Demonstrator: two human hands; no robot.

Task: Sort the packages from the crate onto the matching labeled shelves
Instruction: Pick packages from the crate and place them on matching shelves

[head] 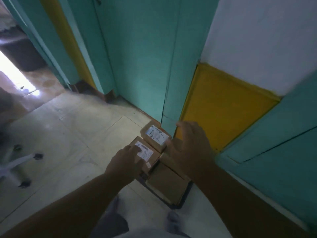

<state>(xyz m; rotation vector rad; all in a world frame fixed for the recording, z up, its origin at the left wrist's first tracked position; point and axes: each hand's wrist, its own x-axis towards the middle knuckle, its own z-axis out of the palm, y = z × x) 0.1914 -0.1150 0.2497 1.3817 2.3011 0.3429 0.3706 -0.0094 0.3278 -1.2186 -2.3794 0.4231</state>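
- A swivel chair base [18,167] stands on the floor [72,134] well left of the work; stepping back with a load could catch a foot on it.
- The left hand [124,163] lies over the near labelled package [145,154], fingers on its white label; whether it grips or only touches, I cannot tell. A one-handed lift from the top risks the box slipping.
- The far labelled package [156,137] sits just beside it, touching; dragging one box may tip the other off the stack.
- The packages sit piled in a dark crate [181,201] on the floor, against the teal cabinet [142,66]; the plain box [168,182] below bears them, so the pile looks unsteady.
- The right hand [190,146] hovers spread above the pile, holding nothing.
- Both labels are blurred, and no shelves show, so mis-sorting is possible.
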